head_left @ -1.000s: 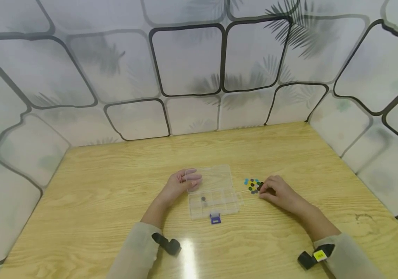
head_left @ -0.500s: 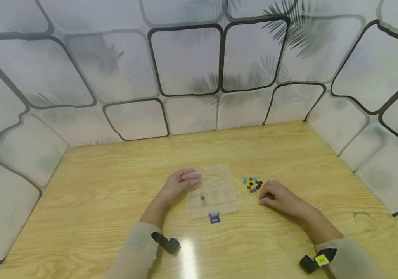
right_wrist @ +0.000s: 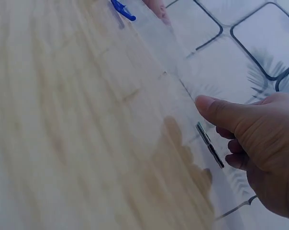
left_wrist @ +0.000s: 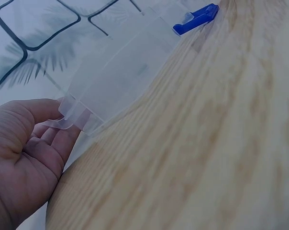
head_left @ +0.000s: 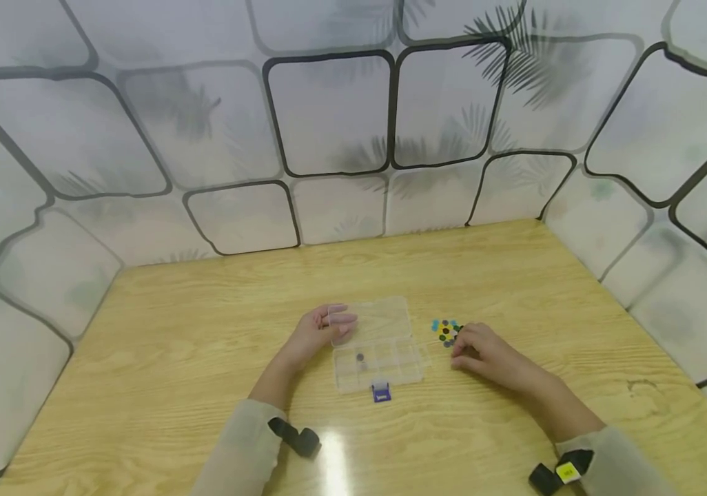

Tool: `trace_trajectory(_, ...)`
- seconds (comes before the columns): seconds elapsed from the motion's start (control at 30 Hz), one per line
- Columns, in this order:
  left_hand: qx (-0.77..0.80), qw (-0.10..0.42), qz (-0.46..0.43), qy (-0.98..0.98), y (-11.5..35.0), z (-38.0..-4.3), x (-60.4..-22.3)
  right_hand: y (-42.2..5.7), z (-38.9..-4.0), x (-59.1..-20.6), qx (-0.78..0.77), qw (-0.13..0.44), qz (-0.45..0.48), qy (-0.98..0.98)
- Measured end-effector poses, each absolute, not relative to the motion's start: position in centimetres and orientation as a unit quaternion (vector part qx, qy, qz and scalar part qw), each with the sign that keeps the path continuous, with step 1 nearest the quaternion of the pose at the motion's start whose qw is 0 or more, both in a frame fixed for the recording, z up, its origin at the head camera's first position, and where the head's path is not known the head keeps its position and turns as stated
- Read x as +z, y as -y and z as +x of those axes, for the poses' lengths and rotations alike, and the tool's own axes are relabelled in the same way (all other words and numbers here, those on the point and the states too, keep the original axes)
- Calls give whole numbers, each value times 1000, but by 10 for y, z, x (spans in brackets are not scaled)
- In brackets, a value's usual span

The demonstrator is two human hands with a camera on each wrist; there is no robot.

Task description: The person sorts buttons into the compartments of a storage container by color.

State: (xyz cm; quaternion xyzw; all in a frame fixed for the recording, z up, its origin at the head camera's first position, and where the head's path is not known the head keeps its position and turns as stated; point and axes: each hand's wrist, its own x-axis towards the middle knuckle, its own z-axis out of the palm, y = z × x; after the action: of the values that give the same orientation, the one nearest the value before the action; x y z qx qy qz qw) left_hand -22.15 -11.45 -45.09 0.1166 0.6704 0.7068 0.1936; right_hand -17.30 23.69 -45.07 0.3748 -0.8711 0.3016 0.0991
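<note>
A clear plastic compartment box (head_left: 391, 365) lies on the table with its lid (head_left: 384, 320) up and a blue latch (head_left: 381, 393) at its front. My left hand (head_left: 321, 326) grips the left side of the lid, thumb in front and fingers behind, as the left wrist view also shows. One compartment holds a small dark grey disc (head_left: 360, 357). To the right of the box lies a cluster of small coloured discs (head_left: 444, 332). My right hand (head_left: 484, 353), thumb and fingers bent together, is at the cluster's right edge; I cannot tell whether a disc is between its fingertips.
The wooden table (head_left: 205, 310) is backed by a patterned curtain (head_left: 341, 110) on the far side and both flanks. A black camera is strapped to each wrist, over a light sleeve (head_left: 236, 448). A bright reflection shows near the table's front.
My right hand drew back a little from the discs, then shifted left, and overlaps the cluster's right edge again. My left hand and the box stay put.
</note>
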Motion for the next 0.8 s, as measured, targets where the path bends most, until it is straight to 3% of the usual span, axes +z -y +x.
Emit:
trace_trajectory(0.17,709,193,116,-668,114,-221,-452,-229,-171,-446,288,80,360,884)
trace_trajectory(0.8,706,196,124,-669,114,-223,-452,-205,-177,-435,270,130,435,849)
